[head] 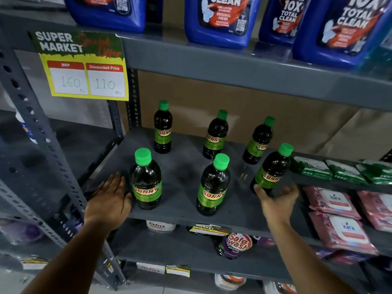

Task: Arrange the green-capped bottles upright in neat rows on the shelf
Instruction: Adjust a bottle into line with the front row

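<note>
Hands open, left hand (110, 198) flat beside, right hand (275, 198) touching smooth, rigid, liquid-heavy Sunny bottles (214, 185); best gripped mid-label.

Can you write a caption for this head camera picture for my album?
Six green-capped bottles standing upright on a grey shelf, left hand and right hand open beside them.

The blue jugs (218, 20) at twelve o'clock lose their tops to the frame's upper edge. The right hand (277, 198) hides the front-right bottle's (272, 168) base. Small shelf tags (177, 270) at six o'clock blur unreadably.
</note>
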A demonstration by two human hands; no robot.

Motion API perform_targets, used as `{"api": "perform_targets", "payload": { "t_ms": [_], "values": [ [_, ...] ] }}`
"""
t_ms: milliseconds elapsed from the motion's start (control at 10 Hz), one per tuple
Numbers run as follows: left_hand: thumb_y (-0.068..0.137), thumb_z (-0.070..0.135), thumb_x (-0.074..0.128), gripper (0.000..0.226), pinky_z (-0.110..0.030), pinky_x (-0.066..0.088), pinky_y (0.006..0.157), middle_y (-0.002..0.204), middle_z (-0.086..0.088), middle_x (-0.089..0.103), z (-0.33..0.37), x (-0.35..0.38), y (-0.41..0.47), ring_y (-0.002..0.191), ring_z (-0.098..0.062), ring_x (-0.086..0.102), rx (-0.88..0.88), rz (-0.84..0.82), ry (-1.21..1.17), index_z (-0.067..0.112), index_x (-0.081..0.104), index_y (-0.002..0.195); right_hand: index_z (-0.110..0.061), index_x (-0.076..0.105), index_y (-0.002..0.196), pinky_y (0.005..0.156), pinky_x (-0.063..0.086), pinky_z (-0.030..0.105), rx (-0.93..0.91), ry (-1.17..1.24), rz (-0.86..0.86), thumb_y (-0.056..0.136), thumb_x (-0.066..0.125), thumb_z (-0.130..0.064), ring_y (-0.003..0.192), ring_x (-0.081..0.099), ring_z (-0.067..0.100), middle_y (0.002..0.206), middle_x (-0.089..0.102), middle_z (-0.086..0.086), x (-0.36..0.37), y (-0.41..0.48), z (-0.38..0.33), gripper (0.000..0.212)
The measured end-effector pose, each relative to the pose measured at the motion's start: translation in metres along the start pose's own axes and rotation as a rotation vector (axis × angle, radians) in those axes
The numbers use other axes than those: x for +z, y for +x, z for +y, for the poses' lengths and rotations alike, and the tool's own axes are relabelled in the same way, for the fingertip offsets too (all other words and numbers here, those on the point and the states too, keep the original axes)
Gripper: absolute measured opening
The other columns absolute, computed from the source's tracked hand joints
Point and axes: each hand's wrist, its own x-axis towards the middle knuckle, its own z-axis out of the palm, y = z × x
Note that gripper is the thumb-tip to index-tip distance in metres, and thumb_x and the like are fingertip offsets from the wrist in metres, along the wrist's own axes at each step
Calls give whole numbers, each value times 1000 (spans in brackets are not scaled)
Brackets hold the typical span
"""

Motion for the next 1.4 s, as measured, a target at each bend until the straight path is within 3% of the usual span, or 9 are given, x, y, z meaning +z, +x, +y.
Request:
{"api": "perform_targets", "payload": {
  "t_ms": [100, 200, 300, 500, 1000, 1200, 1400],
  "values": [
    [86, 47, 10, 74, -39, 16, 113, 153, -14, 27, -1, 3, 0, 141, -25, 21, 6, 12, -16, 5, 30, 143, -16, 46, 125, 86, 49, 40, -43, -137, -161, 62, 90, -31, 105, 62, 26, 116, 65, 6, 2, 21, 3, 78],
    [86, 48, 8, 74, -37, 12, 114, 155, -11, 22, -2, 4, 1, 142, -22, 17, 2, 1, -11, 8, 24, 146, -17, 51, 121, 79, 41, 31, 5, -191, -164, 67, 86, -28, 94, 57, 20, 109, 65, 4, 1, 26, -1, 65],
    [86, 47, 9, 73, -37, 13, 113, 154, -12, 24, -4, 7, 2, 142, -23, 18, -4, -7, 4, 8, 25, 146, -17, 52, 121, 80, 39, 29, -9, -206, -173, 69, 84, -25, 91, 52, 16, 102, 60, -1, 0, 20, -5, 62],
    [87, 47, 12, 71, -39, 16, 113, 154, -11, 25, -4, 7, 3, 142, -23, 17, -4, -13, -1, 9, 27, 145, -21, 52, 106, 75, 43, 28, -63, -215, -232, 67, 84, -23, 86, 59, 16, 95, 64, -3, -13, 3, 0, 51],
    [86, 44, 17, 71, -45, 25, 110, 149, -19, 33, -1, 1, 1, 138, -32, 28, 17, -2, -66, 2, 35, 140, -24, 54, 107, 67, 45, 21, -69, -273, -248, 63, 87, -26, 84, 60, 1, 92, 65, -11, -49, -43, 11, 55],
    [86, 46, 14, 72, -44, 23, 111, 150, -19, 31, -2, 0, 1, 138, -31, 26, 33, -5, -61, 2, 33, 141, -24, 54, 110, 70, 45, 24, -42, -258, -253, 65, 85, -26, 86, 62, 6, 94, 66, -9, -48, -48, 8, 55],
    [92, 44, 19, 66, -44, 20, 113, 152, -19, 26, -5, 1, 4, 140, -30, 21, 37, -43, -84, 3, 28, 143, -20, 46, 125, 82, 43, 32, -53, -332, -324, 72, 81, -34, 99, 59, 18, 109, 62, -3, -49, -57, 3, 65]
  ]
}}
